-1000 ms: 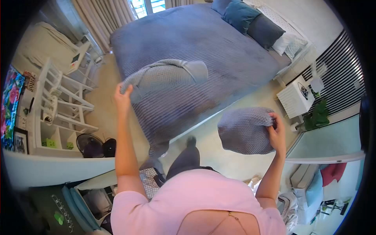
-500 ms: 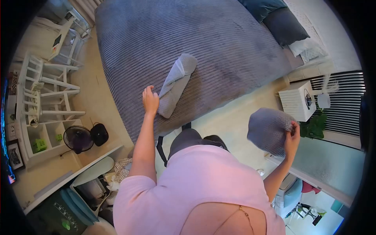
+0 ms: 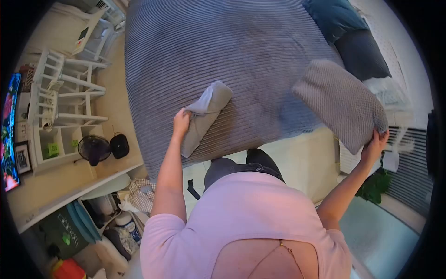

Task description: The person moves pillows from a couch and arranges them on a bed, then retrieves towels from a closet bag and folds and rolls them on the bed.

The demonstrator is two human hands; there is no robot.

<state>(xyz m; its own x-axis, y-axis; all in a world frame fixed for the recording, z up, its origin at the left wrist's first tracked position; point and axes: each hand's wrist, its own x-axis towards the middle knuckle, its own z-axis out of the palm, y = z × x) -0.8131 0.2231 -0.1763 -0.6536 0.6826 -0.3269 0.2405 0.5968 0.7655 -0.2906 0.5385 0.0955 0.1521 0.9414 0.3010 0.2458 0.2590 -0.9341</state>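
On the near part of the bed (image 3: 218,42) lies a rolled grey cloth (image 3: 209,118) with a paler fold along its upper side. My left hand (image 3: 182,123) is closed on the left edge of this roll, lifting a bit of it. Out to the right, my right hand (image 3: 375,146) grips one corner of a grey textured cloth (image 3: 341,102). That cloth hangs spread in the air over the bed's right edge; whether it is a towel or a cover I cannot tell.
Dark pillows (image 3: 362,51) lie at the bed's upper right. Below the right cloth stand a white bedside cabinet (image 3: 346,160) and a green plant (image 3: 374,186). A black fan (image 3: 94,149), a white shelf (image 3: 46,135) and white chairs (image 3: 76,83) are on the left.
My left hand has closed on the rolled cloth and raised part of its edge. My right hand has swung its cloth up and right, over the bed's edge. The view has shifted.
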